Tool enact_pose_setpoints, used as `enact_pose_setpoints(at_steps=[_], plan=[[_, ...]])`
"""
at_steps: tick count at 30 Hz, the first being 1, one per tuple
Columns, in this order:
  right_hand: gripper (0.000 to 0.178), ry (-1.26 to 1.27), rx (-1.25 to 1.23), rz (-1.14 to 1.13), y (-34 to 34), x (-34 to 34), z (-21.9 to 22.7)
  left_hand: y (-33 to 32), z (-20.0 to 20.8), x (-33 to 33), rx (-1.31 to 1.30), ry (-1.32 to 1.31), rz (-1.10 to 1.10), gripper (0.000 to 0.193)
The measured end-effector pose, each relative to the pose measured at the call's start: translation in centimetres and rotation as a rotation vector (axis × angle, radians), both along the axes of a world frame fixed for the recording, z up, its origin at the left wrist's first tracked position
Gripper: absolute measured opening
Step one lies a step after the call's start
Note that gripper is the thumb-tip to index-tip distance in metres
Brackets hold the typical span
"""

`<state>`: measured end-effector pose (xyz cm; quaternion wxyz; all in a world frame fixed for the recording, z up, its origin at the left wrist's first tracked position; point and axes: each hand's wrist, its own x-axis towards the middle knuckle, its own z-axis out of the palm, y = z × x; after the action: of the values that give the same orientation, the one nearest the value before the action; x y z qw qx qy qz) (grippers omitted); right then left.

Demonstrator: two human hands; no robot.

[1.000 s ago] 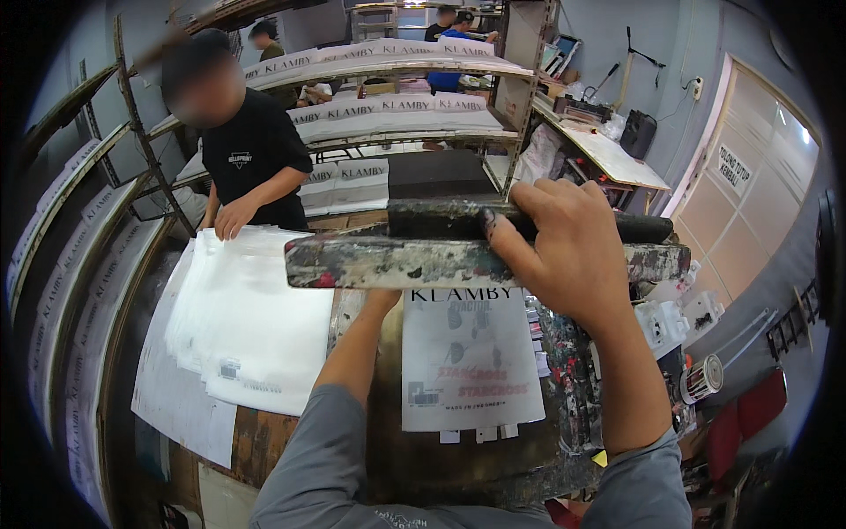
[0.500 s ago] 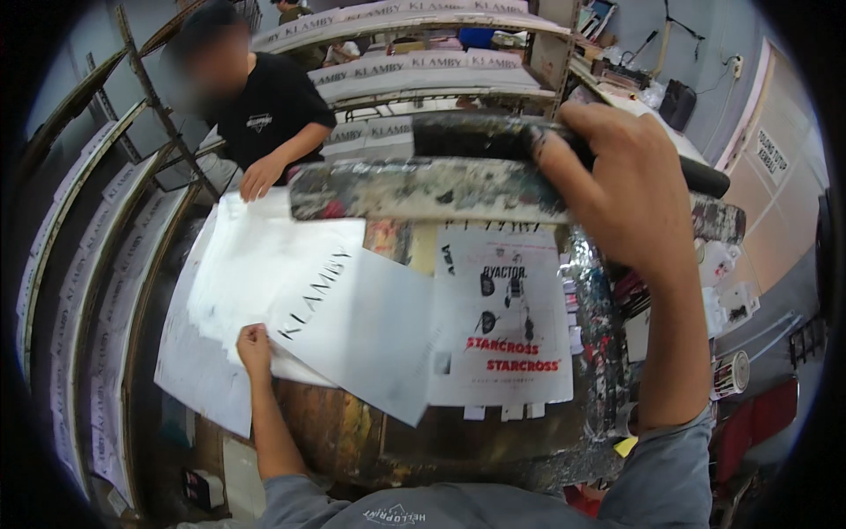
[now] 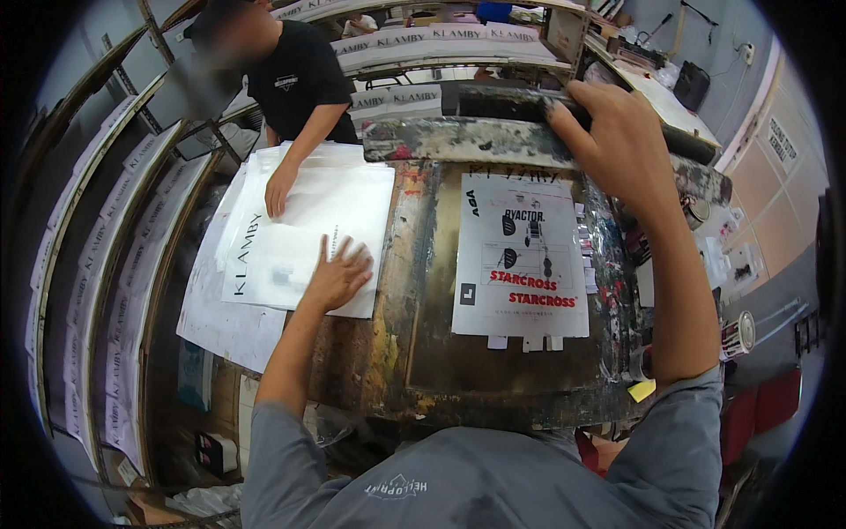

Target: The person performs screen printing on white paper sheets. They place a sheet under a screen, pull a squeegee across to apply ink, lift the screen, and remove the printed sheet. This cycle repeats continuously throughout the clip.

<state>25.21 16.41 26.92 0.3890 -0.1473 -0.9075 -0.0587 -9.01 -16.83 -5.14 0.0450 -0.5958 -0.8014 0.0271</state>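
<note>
My left hand (image 3: 340, 275) lies with its fingers spread on a white sheet (image 3: 304, 242), which has black lettering along its left edge. That sheet rests on a stack of white sheets at the table's left. At the far side, my right hand (image 3: 611, 141) is wrapped round the black bar of a raised, paint-stained screen-printing frame (image 3: 458, 141). Below the frame, a pale sheet with black and red print (image 3: 522, 304) lies flat on the dark printing board (image 3: 441, 370). A co-worker's hand (image 3: 280, 189) touches the white sheet too.
Across the stack stands a co-worker in a black shirt (image 3: 300, 75). Racks of printed white sheets (image 3: 132, 256) line the left, and more shelves (image 3: 441, 53) are at the back. Small jars and cups (image 3: 738, 331) stand at the right, near a yellow scrap (image 3: 642, 390).
The lettered white sheet has moved from the printing board left onto the stack. My left hand has gone from pinching a sheet's edge to lying spread on it. The co-worker's hand has reached nearer.
</note>
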Motion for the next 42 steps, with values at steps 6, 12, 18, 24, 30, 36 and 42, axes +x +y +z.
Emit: enact_pose_setpoints(at_steps=[6,12,18,24,30,36,42], plan=[[0.053,-0.014,-0.022,-0.040,0.3,-0.4,0.0,11.2,-2.6,10.6,0.090,-0.215,-0.195,0.068],[0.046,0.024,0.027,0.035,2.0,-0.9,0.9,25.5,-4.7,23.7,0.168,-0.302,-0.386,0.088],[0.061,-0.119,-0.129,0.143,1.6,0.6,4.3,29.7,-4.9,30.0,0.169,-0.289,-0.452,0.090],[0.062,-0.173,-0.187,0.047,1.3,0.7,5.1,24.9,-1.2,27.4,0.377,-0.429,-0.403,0.070],[0.063,-0.272,-0.295,-0.185,-1.4,0.1,6.2,13.1,-0.3,22.2,0.254,-0.384,0.039,0.067],[0.062,-0.255,-0.234,-0.047,0.3,-0.2,5.1,11.2,-3.7,22.1,0.250,-0.316,-0.040,0.078],[0.059,0.093,0.010,0.052,0.6,0.2,0.9,11.3,1.3,21.6,0.564,-0.471,0.090,0.091]])
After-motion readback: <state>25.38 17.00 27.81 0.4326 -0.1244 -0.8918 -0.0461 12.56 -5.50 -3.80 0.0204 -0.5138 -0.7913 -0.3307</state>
